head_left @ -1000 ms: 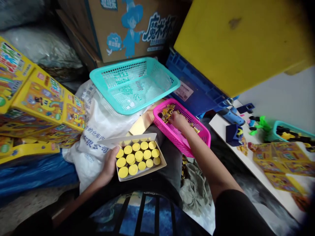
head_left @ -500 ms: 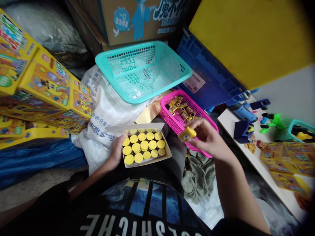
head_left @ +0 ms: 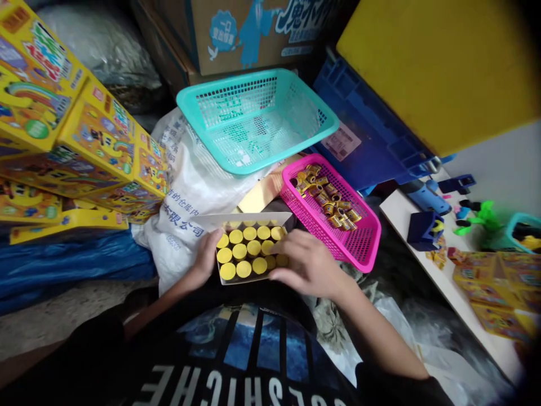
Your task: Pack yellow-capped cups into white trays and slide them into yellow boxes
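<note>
My left hand (head_left: 206, 258) grips the left side of an open cardboard box (head_left: 249, 221) packed with yellow-capped cylinders (head_left: 247, 254). My right hand (head_left: 308, 265) lies over the box's right end, its fingertips touching the cylinders and hiding part of the box. Whether it holds a cylinder is hidden. Just beyond, a pink plastic mesh basket (head_left: 366, 245) holds several loose gold-and-brown rolls (head_left: 325, 197), apart from both hands.
A teal mesh basket (head_left: 253, 121) rests on a white woven sack (head_left: 186, 208). Yellow printed boxes (head_left: 97, 135) are stacked at left. A blue crate (head_left: 363, 135) and yellow board (head_left: 439, 62) stand behind. Toys and printed sheets lie on a white table (head_left: 439, 265) at right.
My right hand has moved left from above the pink basket to the box, and the yellow-capped cylinder seen in its fingers is no longer visible. The whole view has shifted slightly.
</note>
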{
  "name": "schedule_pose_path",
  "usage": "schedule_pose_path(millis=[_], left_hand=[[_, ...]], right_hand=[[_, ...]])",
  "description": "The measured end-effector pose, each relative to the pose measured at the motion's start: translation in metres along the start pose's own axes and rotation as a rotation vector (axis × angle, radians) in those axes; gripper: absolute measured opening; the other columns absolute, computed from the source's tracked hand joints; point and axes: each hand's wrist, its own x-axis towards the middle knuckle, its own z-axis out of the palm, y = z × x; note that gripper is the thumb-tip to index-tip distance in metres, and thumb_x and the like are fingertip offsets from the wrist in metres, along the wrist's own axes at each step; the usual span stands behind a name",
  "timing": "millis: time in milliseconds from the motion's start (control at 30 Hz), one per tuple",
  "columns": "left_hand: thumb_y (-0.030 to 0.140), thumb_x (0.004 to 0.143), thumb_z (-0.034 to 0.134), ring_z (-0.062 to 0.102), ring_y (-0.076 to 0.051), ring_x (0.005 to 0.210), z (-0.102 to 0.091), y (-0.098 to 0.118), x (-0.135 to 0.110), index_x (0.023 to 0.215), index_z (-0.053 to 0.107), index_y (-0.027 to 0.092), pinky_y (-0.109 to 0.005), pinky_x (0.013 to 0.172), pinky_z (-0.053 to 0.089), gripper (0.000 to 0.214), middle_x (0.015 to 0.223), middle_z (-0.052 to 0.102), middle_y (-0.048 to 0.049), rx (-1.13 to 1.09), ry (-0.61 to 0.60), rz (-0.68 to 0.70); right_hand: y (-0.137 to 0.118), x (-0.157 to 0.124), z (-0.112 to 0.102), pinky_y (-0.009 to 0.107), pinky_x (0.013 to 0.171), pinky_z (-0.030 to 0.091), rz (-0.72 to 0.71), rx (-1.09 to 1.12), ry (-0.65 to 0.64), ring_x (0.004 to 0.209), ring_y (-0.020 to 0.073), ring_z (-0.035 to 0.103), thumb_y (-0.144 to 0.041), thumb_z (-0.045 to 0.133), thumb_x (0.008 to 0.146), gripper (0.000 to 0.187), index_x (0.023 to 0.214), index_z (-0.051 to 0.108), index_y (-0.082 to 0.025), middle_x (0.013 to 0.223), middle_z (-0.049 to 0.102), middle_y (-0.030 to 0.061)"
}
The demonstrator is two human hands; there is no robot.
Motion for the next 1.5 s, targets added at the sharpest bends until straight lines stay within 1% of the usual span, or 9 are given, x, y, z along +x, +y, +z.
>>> schedule_pose_path(millis=[133,233,367,533,800,967,1067,1200,1500], left_hand=[[0.066,0.076,0.070,0.073,-0.035,0.105,-0.002,-0.003,0.003,0.087,0.076,0.023,-0.041,0.093,0.058,0.045,0.099,0.081,-0.0094,-0.020,0.020,-0.045],[0.067,0.073,0.071,0.071,-0.036,0.112,-0.003,-0.004,0.005,0.085,0.075,0.023,-0.042,0.095,0.058,0.046,0.097,0.081,-0.0101,-0.004,0.035,-0.031],[0.067,0.072,0.072,0.071,-0.038,0.111,-0.002,-0.003,0.005,0.085,0.075,0.022,-0.043,0.091,0.060,0.047,0.092,0.081,-0.0116,-0.005,0.034,-0.025],[0.065,0.074,0.072,0.072,-0.038,0.109,0.001,-0.001,0.003,0.086,0.075,0.022,-0.043,0.091,0.060,0.045,0.091,0.081,-0.0119,-0.040,0.042,-0.046],[0.071,0.070,0.073,0.071,-0.040,0.110,0.002,0.003,0.002,0.085,0.074,0.021,-0.046,0.093,0.059,0.052,0.095,0.081,-0.0128,0.031,0.052,-0.028],[0.068,0.073,0.070,0.073,-0.037,0.106,0.006,0.004,0.001,0.085,0.074,0.022,-0.045,0.092,0.058,0.047,0.094,0.081,-0.0108,0.022,0.053,0.000],[0.066,0.074,0.069,0.073,-0.036,0.105,0.007,0.004,0.001,0.085,0.074,0.023,-0.044,0.090,0.059,0.044,0.093,0.081,-0.0100,0.010,0.052,0.011],[0.067,0.075,0.067,0.072,-0.037,0.108,0.006,0.006,-0.001,0.083,0.074,0.023,-0.044,0.090,0.059,0.045,0.096,0.081,-0.0105,0.037,0.044,-0.016],[0.067,0.075,0.067,0.073,-0.038,0.105,0.006,0.008,-0.004,0.081,0.075,0.023,-0.045,0.087,0.060,0.045,0.091,0.081,-0.0107,0.049,0.023,0.022]], right_hand=[[0.066,0.010,-0.035,0.034,0.077,0.050,0.415,-0.180,0.307,0.077,0.0211,0.065,-0.039,0.049,0.103,0.032,0.085,0.067,-0.020,0.079,0.069,0.0060],[0.135,0.035,-0.041,0.035,0.089,0.050,0.770,-0.257,0.144,0.095,0.0245,0.067,-0.023,0.053,0.097,0.016,0.097,0.069,-0.017,0.098,0.074,0.0105],[0.193,0.068,-0.020,0.032,0.101,0.046,0.774,-0.176,-0.016,0.114,0.0229,0.065,-0.009,0.055,0.090,0.023,0.109,0.068,-0.015,0.121,0.073,0.0142],[0.206,0.070,0.002,0.033,0.093,0.051,0.836,-0.071,-0.080,0.099,0.0222,0.068,-0.015,0.061,0.090,0.019,0.109,0.064,-0.013,0.109,0.075,0.0144],[0.181,0.035,-0.027,0.034,0.087,0.057,0.793,0.224,-0.032,0.094,0.0206,0.068,-0.026,0.059,0.091,0.023,0.111,0.065,-0.016,0.106,0.074,0.0082],[0.103,-0.002,-0.060,0.036,0.081,0.060,0.476,0.547,0.208,0.092,0.0198,0.070,-0.042,0.075,0.085,0.035,0.113,0.061,-0.025,0.110,0.070,0.0061],[0.040,-0.014,-0.063,0.040,0.090,0.059,0.233,0.422,0.005,0.106,0.0231,0.069,-0.026,0.070,0.090,0.023,0.113,0.066,-0.026,0.114,0.070,0.0075],[-0.011,-0.013,-0.038,0.041,0.091,0.059,0.089,0.106,-0.223,0.112,0.0248,0.068,-0.014,0.057,0.094,0.035,0.128,0.062,-0.021,0.125,0.067,0.0122],[-0.013,0.002,-0.004,0.042,0.079,0.051,0.056,-0.284,-0.410,0.098,0.0292,0.064,-0.022,0.073,0.090,0.020,0.108,0.068,-0.016,0.109,0.072,0.0127]])
